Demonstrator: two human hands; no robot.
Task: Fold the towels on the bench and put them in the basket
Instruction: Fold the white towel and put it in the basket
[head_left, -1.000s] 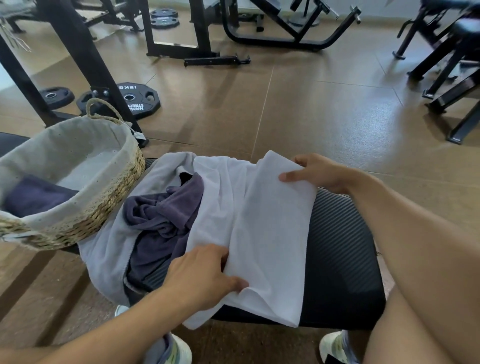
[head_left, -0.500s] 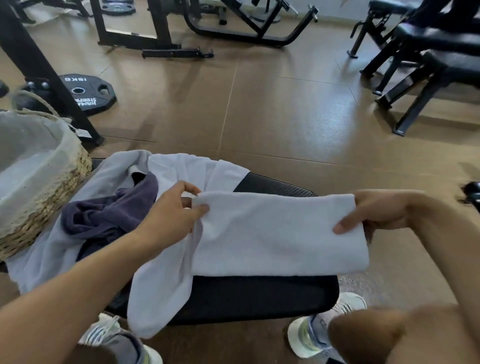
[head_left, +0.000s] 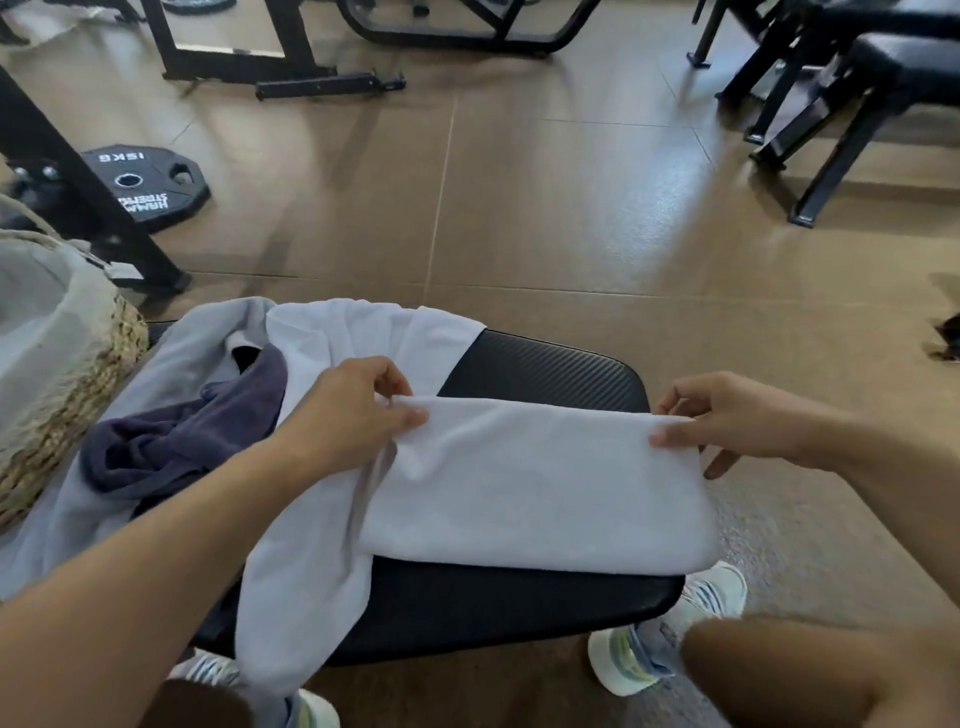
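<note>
A white towel (head_left: 524, 483) hangs folded in a wide band over the black bench (head_left: 545, 364). My left hand (head_left: 353, 410) pinches its upper left corner and my right hand (head_left: 727, 415) pinches its upper right corner. Below the left hand a loose part of white cloth droops over the bench's front edge. A crumpled dark purple towel (head_left: 171, 441) lies on a pale grey towel (head_left: 171, 353) at the bench's left end. The woven basket (head_left: 78, 395) with a grey liner stands at the far left, cut off by the frame.
A black weight plate (head_left: 140, 182) lies on the brown floor behind the basket, beside a black rack leg (head_left: 78, 192). More black benches (head_left: 857, 93) stand at the back right. My shoes (head_left: 670, 634) are under the bench's front edge.
The white towel, lying flat under both hands a second ago, was lifted by two corners into a folded band. Since half a second ago it has stayed stretched between my hands.
</note>
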